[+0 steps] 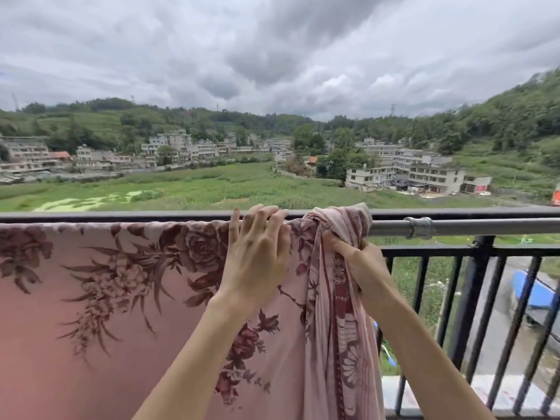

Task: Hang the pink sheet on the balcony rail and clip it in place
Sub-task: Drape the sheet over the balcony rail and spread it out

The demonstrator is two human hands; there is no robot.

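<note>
The pink sheet (91, 298) with dark red flower print hangs flat over the balcony rail (469, 227) from the left edge to the middle. Its right end is bunched and wrapped around the grey metal rail pipe. My left hand (257, 247) lies on the sheet at the rail, fingers spread and draped over the top. My right hand (354, 262) grips the bunched end of the sheet just below the pipe. No clip is visible.
A metal coupling (419, 228) sits on the bare pipe to the right of the sheet. Below it run black vertical railing bars (448, 298) and a thicker black post (475, 298). Beyond the rail lie fields, buildings and a road far below.
</note>
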